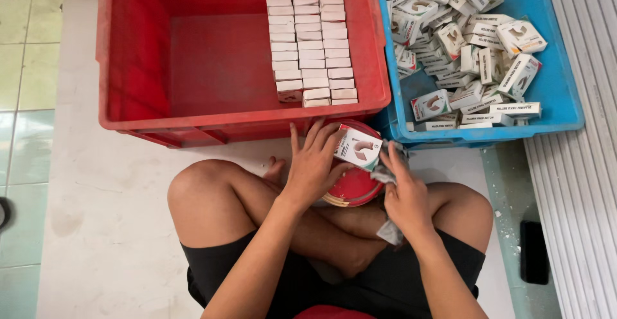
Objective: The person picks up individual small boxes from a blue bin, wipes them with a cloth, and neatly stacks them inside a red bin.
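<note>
Left hand [313, 165] grips small white box [357, 147]; right hand [405, 197] clutches grey cloth [389, 230].

Single head-worn view, steeply downward, close over lap and bins [475, 132]

Bright, even daylight fills the overhead view; shadows are soft and short, darkest under the red crate [128, 68] and beneath the person's folded legs; the white boxes [312, 43] look slightly washed out; focus is sharp throughout; straight lines bow a little toward the edges.
</note>
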